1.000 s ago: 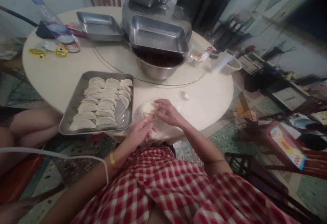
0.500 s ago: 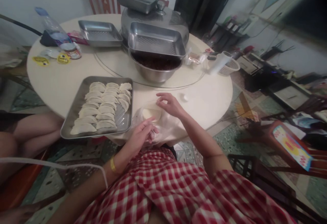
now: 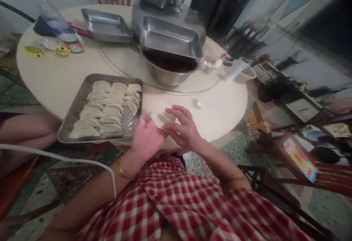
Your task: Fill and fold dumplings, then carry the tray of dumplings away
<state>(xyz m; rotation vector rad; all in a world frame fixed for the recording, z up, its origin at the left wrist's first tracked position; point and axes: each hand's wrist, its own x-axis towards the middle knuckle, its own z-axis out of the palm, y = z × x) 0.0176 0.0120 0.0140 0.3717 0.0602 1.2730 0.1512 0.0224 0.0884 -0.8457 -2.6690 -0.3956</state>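
A round white dumpling wrapper (image 3: pixel 161 114) lies over my left hand (image 3: pixel 145 138), which is raised at the near edge of the round table (image 3: pixel 55 83) and curled under it. My right hand (image 3: pixel 183 127) hovers over the wrapper's right side with fingers spread, fingertips touching it. Just left of my hands stands a metal tray (image 3: pixel 74 114) with several folded dumplings (image 3: pixel 107 109) in rows. Beyond my hands sits a steel bowl (image 3: pixel 165 76) of dark filling.
A small dough lump (image 3: pixel 197 103) lies on the table to the right. Empty metal trays (image 3: pixel 106 25) and a big steel pot lid stand at the back. A plastic bottle (image 3: pixel 51 15) and small lids lie far left. Another person's legs (image 3: pixel 24 131) are at left.
My left hand has lifted a wrapper from the pile near the table edge and turned it up on the fingers. My right hand has drawn back to the wrapper with fingers spread.
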